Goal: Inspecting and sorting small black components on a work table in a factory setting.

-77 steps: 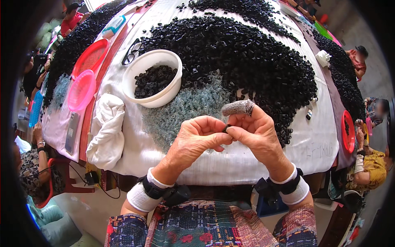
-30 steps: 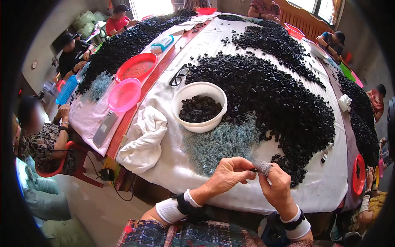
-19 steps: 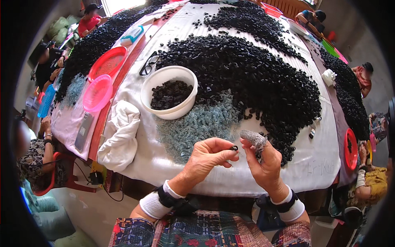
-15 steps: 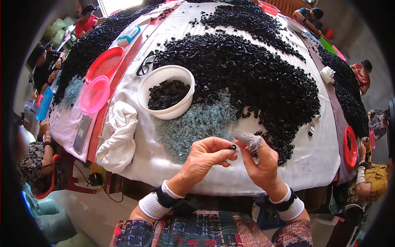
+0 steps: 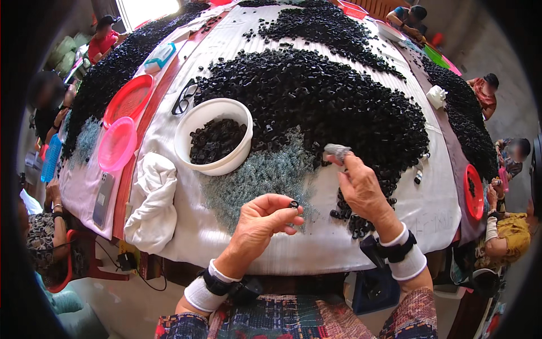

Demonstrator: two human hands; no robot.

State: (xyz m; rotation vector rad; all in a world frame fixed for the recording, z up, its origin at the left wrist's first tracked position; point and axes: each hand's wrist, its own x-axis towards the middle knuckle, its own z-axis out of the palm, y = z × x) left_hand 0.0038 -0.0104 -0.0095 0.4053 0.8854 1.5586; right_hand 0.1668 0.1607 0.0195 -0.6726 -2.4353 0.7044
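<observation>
My left hand (image 5: 264,217) pinches a small black ring-shaped part (image 5: 293,204) between thumb and fingertips, above the table's near edge. My right hand (image 5: 361,189) reaches forward toward the big heap of black parts (image 5: 316,96) and holds a small grey bundle of springs (image 5: 337,151) at its fingertips. A flat patch of small grey-blue springs (image 5: 254,178) lies on the white cloth between my hands and a white bowl (image 5: 213,135) partly filled with black parts.
A crumpled white cloth (image 5: 151,200) lies left of the bowl. Black-framed glasses (image 5: 185,97), a red tray (image 5: 129,99) and a pink lid (image 5: 117,144) sit further left. Several people sit around the table at both sides. A red dish (image 5: 473,192) is at the right edge.
My hands were together working on the grey bundle. They have separated: the right hand moved forward with the bundle toward the black heap, the left stays near with a black part.
</observation>
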